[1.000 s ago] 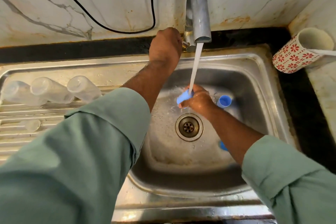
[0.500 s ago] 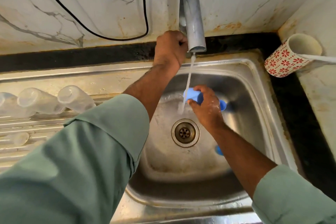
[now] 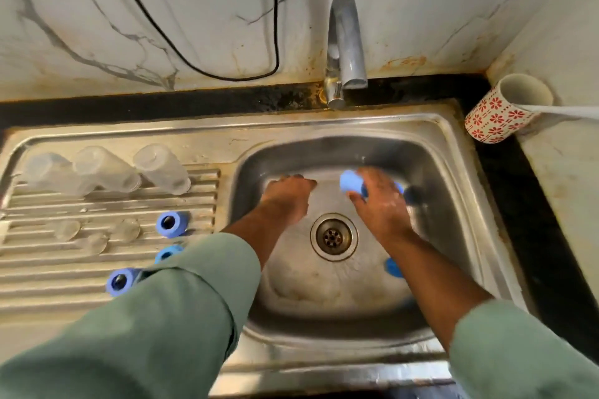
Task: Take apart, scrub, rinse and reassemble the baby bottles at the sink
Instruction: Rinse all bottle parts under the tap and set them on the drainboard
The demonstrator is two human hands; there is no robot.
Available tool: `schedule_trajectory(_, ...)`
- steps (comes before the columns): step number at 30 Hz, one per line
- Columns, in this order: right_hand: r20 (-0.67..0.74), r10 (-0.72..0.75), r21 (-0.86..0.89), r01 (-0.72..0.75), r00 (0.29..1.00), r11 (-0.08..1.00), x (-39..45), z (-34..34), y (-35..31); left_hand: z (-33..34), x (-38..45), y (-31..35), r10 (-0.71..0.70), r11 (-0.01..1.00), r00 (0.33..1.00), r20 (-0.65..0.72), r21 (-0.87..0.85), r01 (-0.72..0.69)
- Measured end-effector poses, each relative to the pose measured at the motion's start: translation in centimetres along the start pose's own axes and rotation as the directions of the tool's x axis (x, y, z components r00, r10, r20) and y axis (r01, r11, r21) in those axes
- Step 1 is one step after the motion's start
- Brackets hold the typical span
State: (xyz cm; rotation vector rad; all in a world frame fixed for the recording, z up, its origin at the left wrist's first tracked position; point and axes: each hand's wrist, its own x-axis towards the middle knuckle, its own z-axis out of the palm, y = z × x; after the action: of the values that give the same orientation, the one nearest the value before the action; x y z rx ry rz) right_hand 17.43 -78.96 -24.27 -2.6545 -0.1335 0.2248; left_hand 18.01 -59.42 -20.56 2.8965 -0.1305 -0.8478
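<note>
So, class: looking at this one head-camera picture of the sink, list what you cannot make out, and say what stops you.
- Blue cap: mostly covered by the right hand; its shape is unclear.
- Left hand: motion-blurred; fingertips indistinct, though it seems to hold nothing.
- Middle blue ring on the drainboard: partly hidden by the left sleeve.
- Blue piece in the basin: half behind the right forearm.
- Patterned mug: contents out of sight.

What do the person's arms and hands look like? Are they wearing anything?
Both arms wear loose sage-green sleeves, pushed up so the forearms are bare. The left hand and right hand are bare too: no gloves, rings or watch in view. The right hand looks wet and shiny.
</note>
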Motion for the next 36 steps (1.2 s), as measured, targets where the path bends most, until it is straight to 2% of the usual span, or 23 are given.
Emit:
schedule_trajectory(2, 0.148, 0.064, -0.087, -0.051, 0.987, 0.995, -1.2, -0.3, -1.0, 1.0, -1.5, -0.5, 0.004, 0.999, 1.000, -0.011, 0.039, -0.004)
schedule_trajectory(4, 0.036, 0.064, -0.003, -0.064, 0.997, 0.998, -1.8, 0.0, -0.6, 1.0, -2.9, -0.7, -0.004, 0.999, 0.998, -0.068, 0.041, 0.007)
schedule_trajectory(5, 0.053, 0.057, 0.004, -0.058, 0.997, 0.998, -2.1, 0.1, -0.5, 1.0, -3.7, -0.9, -0.010, 0.999, 0.995, -0.096, 0.035, 0.013)
schedule_trajectory(7, 0.248, 0.127, -0.101, -0.105, 0.960, 0.989, -3.4, 0.0, -0.6, 1.0, -5.5, -0.8, -0.004, 1.000, 0.994, -0.113, 0.019, 0.006)
schedule_trajectory(8, 0.253, 0.144, -0.106, -0.120, 0.957, 0.987, -3.8, -0.4, -1.0, 1.1, -6.4, -1.2, -0.012, 1.000, 0.990, -0.140, 0.019, 0.015)
schedule_trajectory(9, 0.174, 0.118, -0.061, -0.109, 0.978, 0.992, -3.8, -0.6, -1.1, 1.1, -7.0, -1.4, -0.004, 1.000, 0.988, -0.156, 0.017, 0.007)
schedule_trajectory(10, 0.037, 0.058, 0.016, -0.059, 0.998, 0.998, -4.0, -1.1, -2.1, 0.9, -7.8, -2.0, -0.004, 1.000, 0.984, -0.180, -0.002, 0.004)
schedule_trajectory(11, -0.027, 0.005, 0.090, -0.003, 1.000, 0.996, -4.2, -1.0, -2.2, 0.8, -8.5, -2.6, -0.007, 1.000, 0.980, -0.197, -0.022, 0.003)
schedule_trajectory(12, 0.028, -0.060, 0.049, 0.058, 0.998, 0.997, -4.1, -1.3, -2.2, 0.5, -8.8, -2.8, 0.002, 1.000, 0.976, -0.216, -0.029, -0.009)
schedule_trajectory(13, 0.174, -0.087, -0.023, 0.092, 0.981, 0.995, -4.8, -1.7, -3.2, 0.5, -10.0, -3.4, 0.003, 0.999, 0.972, -0.234, -0.033, -0.011)
schedule_trajectory(14, 0.305, -0.007, -0.136, 0.051, 0.952, 0.989, -5.4, -1.7, -3.3, 0.4, -10.9, -3.7, 0.003, 0.999, 0.967, -0.253, -0.040, -0.013)
schedule_trajectory(15, 0.297, 0.032, -0.133, 0.009, 0.954, 0.991, -5.7, -1.7, -4.4, 0.1, -12.0, -4.5, -0.006, 0.997, 0.955, -0.297, -0.069, -0.015)
schedule_trajectory(17, 0.061, 0.045, 0.068, -0.049, 0.997, 0.996, -5.5, -1.9, -6.2, -0.3, -13.8, -6.2, -0.018, 0.986, 0.925, -0.380, -0.161, -0.047)
schedule_trajectory(19, -0.100, -0.085, 0.165, 0.101, 0.991, 0.981, -6.3, -2.8, -11.0, 0.1, -16.5, -8.6, -0.044, 0.960, 0.876, -0.480, -0.262, -0.096)
schedule_trajectory(22, -0.125, -0.138, 0.359, 0.174, 0.983, 0.917, -7.5, -2.6, -18.9, 1.4, -21.2, -13.9, -0.086, 0.930, 0.774, -0.627, -0.330, -0.164)
schedule_trajectory(24, -0.135, -0.194, 0.448, 0.235, 0.972, 0.863, -8.3, -1.2, -24.1, 2.9, -24.1, -18.8, -0.174, 0.926, 0.715, -0.678, -0.359, -0.116)
schedule_trajectory(26, -0.137, -0.261, 0.476, 0.295, 0.956, 0.829, -8.8, 0.9, -29.0, 3.9, -26.5, -24.0, -0.264, 0.916, 0.731, -0.629, -0.402, -0.015)
schedule_trajectory(30, -0.124, -0.449, 0.409, 0.458, 0.885, 0.789, -8.8, 6.5, -36.8, 5.5, -28.5, -32.9, -0.340, 0.895, 0.853, -0.396, -0.413, 0.165)
schedule_trajectory(34, -0.049, -0.656, 0.189, 0.652, 0.753, 0.735, -9.7, 10.9, -42.5, 7.0, -28.3, -37.4, -0.311, 0.905, 0.898, -0.312, -0.385, 0.180)
schedule_trajectory(36, 0.060, -0.690, 0.041, 0.689, 0.721, 0.723, -10.5, 12.9, -44.2, 7.6, -28.4, -38.5, -0.297, 0.919, 0.911, -0.287, -0.345, 0.190)
